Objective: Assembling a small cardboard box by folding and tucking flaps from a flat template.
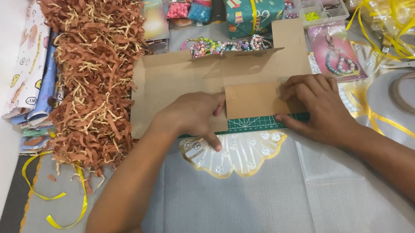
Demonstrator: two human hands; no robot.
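1. Brown flat cardboard box sheet (182, 80) lies across the middle of the tabletop, its long side running left to right, near the far edge.
2. One small brown cardboard flap (252, 101) is folded toward the person, between the two hands.
3. The left hand (192, 115) presses flat on the cardboard, touching the flap's left edge, one finger pointing down at the grey cloth (279, 197).
4. The right hand (316, 107) lies flat on the flap's right edge.
5. Both hands are open and apart, each equally near the flap.
6. A green cutting mat (252, 123) peeks out under the flap.
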